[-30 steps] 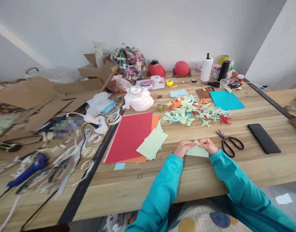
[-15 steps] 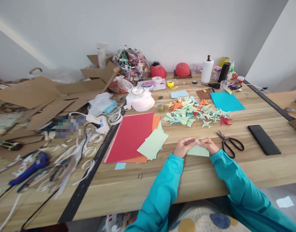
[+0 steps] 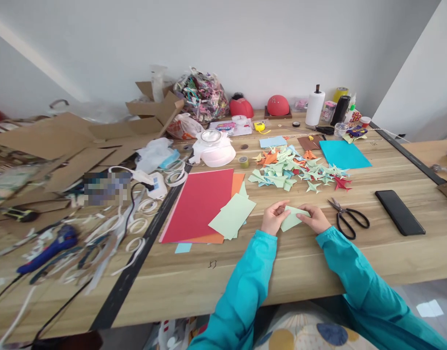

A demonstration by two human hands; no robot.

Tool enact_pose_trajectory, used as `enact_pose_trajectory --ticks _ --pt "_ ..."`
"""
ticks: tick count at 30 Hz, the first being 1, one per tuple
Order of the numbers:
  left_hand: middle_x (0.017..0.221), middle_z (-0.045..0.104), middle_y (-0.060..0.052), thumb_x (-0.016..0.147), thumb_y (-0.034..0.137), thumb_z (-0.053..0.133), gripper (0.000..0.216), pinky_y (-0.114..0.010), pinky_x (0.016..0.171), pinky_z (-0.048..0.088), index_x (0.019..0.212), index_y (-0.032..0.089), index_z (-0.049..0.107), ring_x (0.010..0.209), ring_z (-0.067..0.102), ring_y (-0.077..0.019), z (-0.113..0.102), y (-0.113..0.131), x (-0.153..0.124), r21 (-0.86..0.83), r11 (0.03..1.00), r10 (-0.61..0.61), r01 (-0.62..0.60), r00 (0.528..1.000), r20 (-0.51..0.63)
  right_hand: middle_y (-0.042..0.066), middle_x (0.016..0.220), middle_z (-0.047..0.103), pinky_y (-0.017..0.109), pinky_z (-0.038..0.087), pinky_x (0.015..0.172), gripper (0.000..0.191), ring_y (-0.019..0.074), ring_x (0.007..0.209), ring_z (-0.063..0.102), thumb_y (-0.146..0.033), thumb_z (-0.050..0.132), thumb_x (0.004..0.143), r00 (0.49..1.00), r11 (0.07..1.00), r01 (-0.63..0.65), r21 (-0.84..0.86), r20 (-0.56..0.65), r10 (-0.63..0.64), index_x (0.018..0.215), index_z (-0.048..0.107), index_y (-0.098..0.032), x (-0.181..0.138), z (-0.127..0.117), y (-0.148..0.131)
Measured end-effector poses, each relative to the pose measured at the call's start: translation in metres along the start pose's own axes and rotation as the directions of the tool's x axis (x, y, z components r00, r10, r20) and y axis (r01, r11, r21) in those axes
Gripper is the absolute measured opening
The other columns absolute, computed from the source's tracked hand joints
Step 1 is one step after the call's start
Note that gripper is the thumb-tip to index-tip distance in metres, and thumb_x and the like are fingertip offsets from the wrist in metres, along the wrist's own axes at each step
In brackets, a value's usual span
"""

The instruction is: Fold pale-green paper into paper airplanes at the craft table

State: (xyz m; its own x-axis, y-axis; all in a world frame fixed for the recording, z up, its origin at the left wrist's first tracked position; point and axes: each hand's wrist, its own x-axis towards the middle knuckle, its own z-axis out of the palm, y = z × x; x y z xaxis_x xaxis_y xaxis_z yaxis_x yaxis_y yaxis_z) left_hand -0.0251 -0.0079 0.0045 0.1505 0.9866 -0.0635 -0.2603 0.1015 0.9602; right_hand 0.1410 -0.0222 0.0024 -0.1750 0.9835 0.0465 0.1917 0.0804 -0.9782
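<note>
A light green piece of paper [image 3: 292,219] is held up between my two hands, just above the table's front part. My left hand [image 3: 273,217] pinches its left edge, thumb against the paper. On the other side, my right hand [image 3: 315,219] grips the upper right edge between thumb and fingers. Black-handled scissors [image 3: 349,214] lie to the right of my right hand. Behind my hands is a heap of folded paper shapes [image 3: 281,170], mostly pale green, with orange, blue and red ones. Left of my left hand rest flat pale green sheets [image 3: 232,216].
Red sheets [image 3: 199,204] over orange ones lie left. A black phone [image 3: 400,212] is at the right, a turquoise sheet [image 3: 345,154] behind. Farther left are a blue glue gun [image 3: 50,250], cables, white strips and an open cardboard box [image 3: 44,133]. A paper roll [image 3: 315,108] stands at the back.
The green paper has been turned in my hands; it now shows as a smaller, tilted four-sided piece. My fingers have shifted on its edges. The view has moved slightly.
</note>
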Motion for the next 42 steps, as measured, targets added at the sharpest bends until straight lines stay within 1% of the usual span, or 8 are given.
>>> enact_pose_trajectory --ticks 4,8,12,16,22,28,34,42 --pt "0.072 0.068 -0.004 0.059 0.028 0.074 0.030 -0.025 0.065 0.047 0.085 0.014 0.070 0.069 0.060 -0.0138 0.004 -0.001 -0.001 -0.005 1.000 -0.014 0.014 1.000 0.006 0.006 0.088 0.066 0.033 0.046 0.073 0.027 0.0207 0.081 0.059 -0.034 0.062 0.071 0.993 0.996 0.059 -0.066 -0.098 -0.065 0.091 0.063 -0.016 0.001 0.000 0.005" --pt "0.080 0.070 -0.006 0.056 0.027 0.076 0.030 -0.029 0.072 0.050 0.083 0.014 0.070 0.076 0.063 -0.0173 0.005 -0.002 -0.002 -0.018 1.000 -0.008 0.008 1.000 -0.021 0.007 0.091 0.066 0.034 0.046 0.076 0.025 0.0213 0.085 0.060 -0.031 0.060 0.072 0.992 0.996 0.078 -0.053 -0.097 -0.083 0.093 0.063 -0.017 0.000 0.000 0.001" --pt "0.084 0.071 -0.008 0.056 0.029 0.076 0.032 -0.033 0.077 0.050 0.084 0.014 0.070 0.080 0.064 -0.0197 0.004 -0.003 -0.001 -0.029 1.000 -0.005 0.004 1.000 -0.029 0.006 0.092 0.066 0.034 0.047 0.074 0.028 0.0213 0.083 0.061 -0.034 0.061 0.073 0.997 0.999 0.048 0.002 -0.067 -0.048 0.094 0.063 -0.017 -0.002 0.000 -0.003" --pt "0.084 0.071 -0.008 0.055 0.028 0.077 0.032 -0.033 0.076 0.051 0.082 0.013 0.070 0.079 0.065 -0.0200 0.005 -0.004 -0.001 -0.023 1.000 -0.005 0.005 1.000 0.007 0.006 0.089 0.067 0.033 0.046 0.074 0.024 0.0208 0.082 0.061 -0.037 0.060 0.074 0.995 0.999 0.034 0.012 -0.096 -0.033 0.087 0.064 -0.017 -0.002 0.001 -0.005" --pt "0.083 0.071 -0.008 0.056 0.027 0.077 0.029 -0.032 0.075 0.052 0.080 0.013 0.069 0.079 0.066 -0.0201 0.008 -0.002 -0.004 -0.021 1.000 -0.001 0.002 0.996 0.084 0.004 0.076 0.066 0.031 0.044 0.070 0.023 0.0179 0.072 0.058 -0.037 0.067 0.066 0.992 0.998 -0.013 0.060 -0.127 0.021 0.076 0.064 -0.016 -0.001 0.000 -0.006" --pt "0.080 0.071 -0.007 0.054 0.027 0.078 0.032 -0.031 0.075 0.051 0.082 0.013 0.069 0.076 0.065 -0.0188 0.008 0.002 -0.005 -0.004 1.000 -0.028 0.028 0.997 0.078 0.000 0.066 0.061 0.028 0.041 0.063 0.025 0.0138 0.063 0.053 -0.037 0.072 0.059 0.979 0.975 -0.097 0.198 -0.156 0.129 0.070 0.064 -0.016 0.000 -0.001 -0.003" --pt "0.079 0.071 -0.007 0.054 0.030 0.078 0.037 -0.031 0.073 0.051 0.086 0.013 0.069 0.074 0.065 -0.0179 0.008 0.002 -0.005 0.022 0.998 -0.060 0.058 0.993 0.100 -0.002 0.058 0.058 0.025 0.037 0.052 0.029 0.0117 0.052 0.051 -0.039 0.074 0.055 0.968 0.905 -0.193 0.378 -0.080 0.239 0.069 0.062 -0.017 -0.001 -0.001 -0.003" --pt "0.078 0.071 -0.007 0.052 0.032 0.079 0.035 -0.032 0.074 0.051 0.079 0.012 0.069 0.073 0.065 -0.0187 0.008 0.006 -0.006 0.039 0.998 -0.044 0.039 0.992 0.122 -0.002 0.054 0.058 0.026 0.040 0.051 0.030 0.0125 0.051 0.052 -0.040 0.075 0.053 0.964 0.913 -0.199 0.355 -0.095 0.247 0.068 0.062 -0.017 -0.001 0.000 -0.005"
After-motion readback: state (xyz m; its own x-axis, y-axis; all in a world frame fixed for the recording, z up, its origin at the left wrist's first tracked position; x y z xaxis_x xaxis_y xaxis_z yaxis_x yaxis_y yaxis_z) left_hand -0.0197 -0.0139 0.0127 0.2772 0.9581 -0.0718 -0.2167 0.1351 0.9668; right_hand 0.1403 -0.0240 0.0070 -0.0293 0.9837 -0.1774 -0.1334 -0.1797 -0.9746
